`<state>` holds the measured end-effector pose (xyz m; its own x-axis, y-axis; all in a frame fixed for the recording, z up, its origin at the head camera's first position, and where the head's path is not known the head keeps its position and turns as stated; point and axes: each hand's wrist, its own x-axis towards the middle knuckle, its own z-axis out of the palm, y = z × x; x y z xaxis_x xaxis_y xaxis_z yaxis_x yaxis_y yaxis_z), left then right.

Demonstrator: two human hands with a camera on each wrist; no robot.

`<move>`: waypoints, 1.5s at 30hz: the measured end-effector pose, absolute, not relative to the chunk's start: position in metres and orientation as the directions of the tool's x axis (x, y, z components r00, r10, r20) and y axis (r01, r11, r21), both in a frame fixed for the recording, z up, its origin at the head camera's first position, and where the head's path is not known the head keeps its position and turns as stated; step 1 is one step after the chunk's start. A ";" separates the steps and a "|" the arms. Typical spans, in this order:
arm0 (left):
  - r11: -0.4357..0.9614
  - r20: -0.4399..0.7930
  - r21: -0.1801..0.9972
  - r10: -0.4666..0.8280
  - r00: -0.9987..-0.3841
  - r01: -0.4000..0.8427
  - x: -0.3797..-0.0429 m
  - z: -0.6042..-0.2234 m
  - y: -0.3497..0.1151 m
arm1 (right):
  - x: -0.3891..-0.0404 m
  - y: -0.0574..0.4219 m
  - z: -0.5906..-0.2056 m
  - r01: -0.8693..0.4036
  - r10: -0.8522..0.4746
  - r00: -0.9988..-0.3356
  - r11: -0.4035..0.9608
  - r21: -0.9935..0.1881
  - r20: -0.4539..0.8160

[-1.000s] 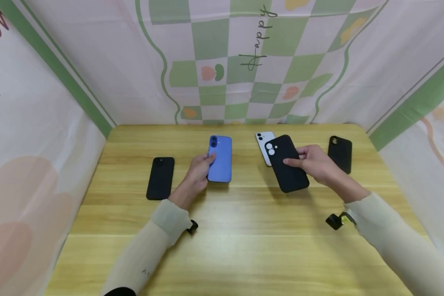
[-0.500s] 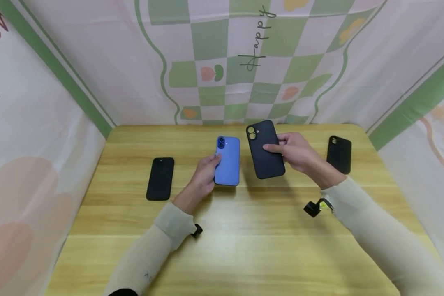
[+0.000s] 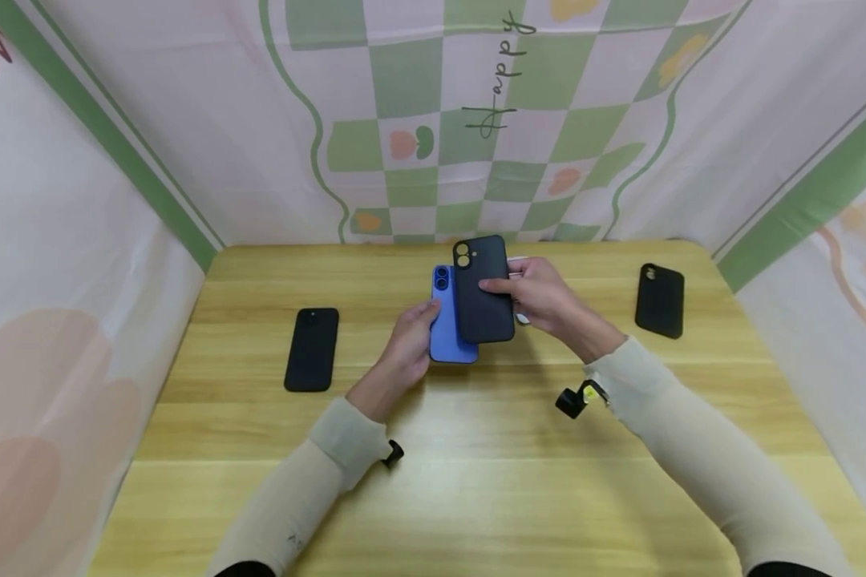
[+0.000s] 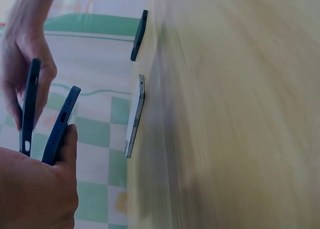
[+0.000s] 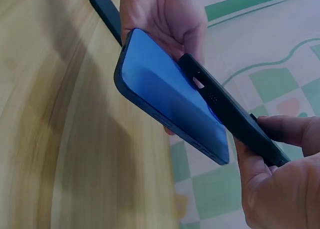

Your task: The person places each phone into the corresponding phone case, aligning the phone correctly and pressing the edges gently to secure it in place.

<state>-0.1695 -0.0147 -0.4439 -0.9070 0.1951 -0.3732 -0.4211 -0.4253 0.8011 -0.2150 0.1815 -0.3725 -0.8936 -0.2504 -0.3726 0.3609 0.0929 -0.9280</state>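
My left hand (image 3: 407,343) grips a blue smartphone (image 3: 445,332) by its left edge, thumb on the back and twin camera lenses at the top left. In my right hand (image 3: 544,295) is a black phone case (image 3: 485,308) with two round camera openings, held at its right edge with the thumb across its back. The case overlaps the right part of the phone in the head view. From the right wrist view, the case (image 5: 230,109) stands at an angle over the blue back of the phone (image 5: 160,89), a wedge-shaped gap between them.
A black phone (image 3: 312,350) lies on the wooden table (image 3: 462,497) at the left. Another black case (image 3: 660,301) lies at the right. A white phone (image 4: 135,116) lies near the back edge, mostly hidden behind my right hand in the head view. Patterned cloth (image 3: 469,176) hangs behind.
My right hand has carried the black case leftward until it overlaps the blue phone. My left hand has shifted a little to the right with the phone.
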 end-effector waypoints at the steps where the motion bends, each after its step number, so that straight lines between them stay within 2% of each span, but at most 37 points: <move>1: -0.432 -0.366 0.800 0.199 -0.909 -0.416 -0.169 -0.444 -0.014 | -0.215 0.180 -0.373 0.364 -0.251 -0.892 0.091 -0.927 -0.376; 14: -0.504 -0.299 0.775 0.238 -0.924 -0.381 -0.165 -0.445 -0.007 | -0.217 0.162 -0.384 0.372 -0.255 -0.886 0.112 -0.922 -0.388; 31: -0.583 -0.320 0.713 0.223 -0.921 -0.390 -0.165 -0.445 -0.005 | -0.214 0.152 -0.391 0.378 -0.223 -0.890 0.128 -0.917 -0.398; 45: -0.530 -0.346 0.739 0.230 -0.910 -0.415 -0.163 -0.442 -0.010 | -0.206 0.148 -0.392 0.390 -0.242 -0.876 0.152 -0.908 -0.417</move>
<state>-0.1627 -0.0103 -0.4419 -0.9095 0.2299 -0.3463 -0.4155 -0.5297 0.7395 -0.2056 0.1479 -0.3915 -0.8762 -0.2420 -0.4168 0.3900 0.1524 -0.9081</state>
